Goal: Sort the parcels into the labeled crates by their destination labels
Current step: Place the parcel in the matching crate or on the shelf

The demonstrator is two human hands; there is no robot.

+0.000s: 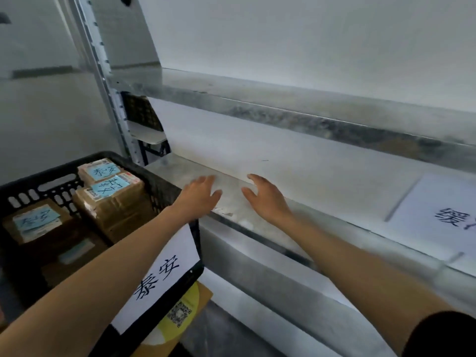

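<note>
Both hands are held open over the metal shelf, with nothing gripped.

The left hand (199, 195) and right hand (265, 195) are spread, palms down, near the shelf's (322, 228) front edge, close beside each other. The black crate (159, 186) is seen at the shelf's left end, a white paper label (159, 276) fixed to its near wall. Brown parcels (113, 202) with blue labels are stacked inside the crate. A white sheet (438, 215) is laid toward the shelf's right end.
</note>
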